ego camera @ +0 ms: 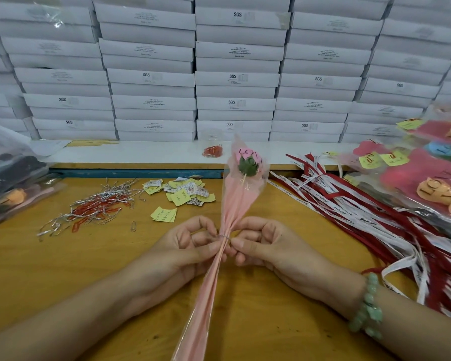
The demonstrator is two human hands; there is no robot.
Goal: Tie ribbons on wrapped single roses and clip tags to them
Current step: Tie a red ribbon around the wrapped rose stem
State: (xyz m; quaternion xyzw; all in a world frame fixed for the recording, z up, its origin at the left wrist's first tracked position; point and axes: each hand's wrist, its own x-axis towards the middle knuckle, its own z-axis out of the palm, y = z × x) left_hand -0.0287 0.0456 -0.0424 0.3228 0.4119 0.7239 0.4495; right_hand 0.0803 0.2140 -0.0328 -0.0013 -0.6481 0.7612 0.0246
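Observation:
A single pink rose [247,162] in a clear and pink wrapper [236,201] stands tilted over the wooden table's middle. A thin silver twist tie [222,236] circles the gathered neck of the wrapper. My left hand [190,246] pinches the tie and wrapper from the left. From the right, my right hand [261,243] pinches the same spot. Red and white ribbons [354,204] lie in a heap to the right. Yellow and white tags [185,192] are scattered behind my left hand.
Silver twist ties and red paper clips [94,207] are spread at the left. A clear cup of red clips [213,147] stands on the white ledge. Finished wrapped roses [427,175] pile at the right, bagged ones [13,183] at the left. White boxes [235,79] wall the back.

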